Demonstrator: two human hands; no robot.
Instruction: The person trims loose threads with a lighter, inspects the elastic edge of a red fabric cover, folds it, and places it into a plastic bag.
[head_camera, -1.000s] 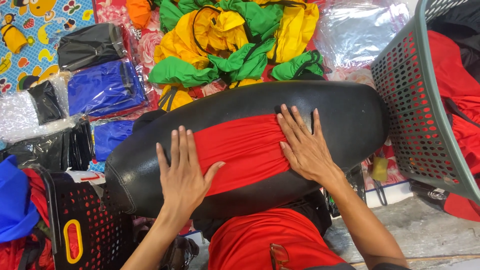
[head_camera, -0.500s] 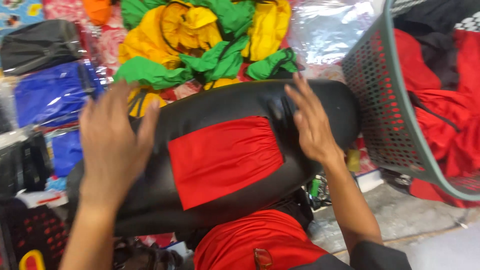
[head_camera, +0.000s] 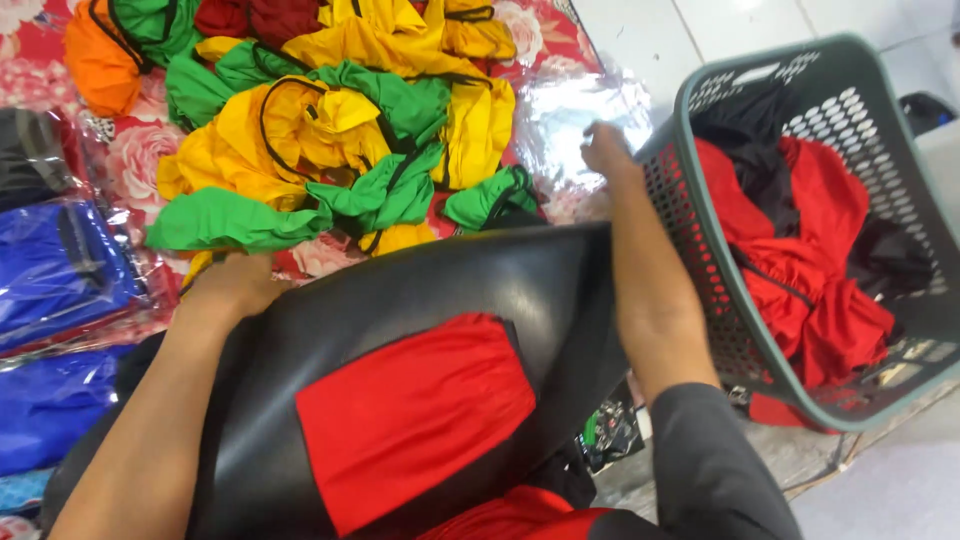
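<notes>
- L hand (head_camera: 232, 287) at far-left edge of the black-and-red cover (head_camera: 420, 380); fingers curl over the edge, look clenched on it, tips hidden.
- R hand (head_camera: 606, 152) up at the far-right end of cover, on/by the clear plastic sheet (head_camera: 585, 110); fingers bent, can't tell if grasping anything.
- Cover lies across person's lap, red panel facing up, black part around it, tilted twd camera.
- Doing it well (judgement): hold both far edges evenly, keep red panel flat & centred, pull w/o bunching; R hand needs a firm pinch on the edge, not the plastic.
- Around: grey-green laundry basket (head_camera: 800, 90) just beside R forearm, touching or nearly; holds red and black garments (head_camera: 800, 250).
- Pile of yellow/green covers (head_camera: 340, 140) beyond cover on floral mat (head_camera: 130, 160); orange one (head_camera: 100, 60) far left.
- Blue packed items in plastic (head_camera: 60, 270) at left, near L arm.
- In the way: basket wall crowds R arm; loose pile sits just beyond far edge, could snag.
</notes>
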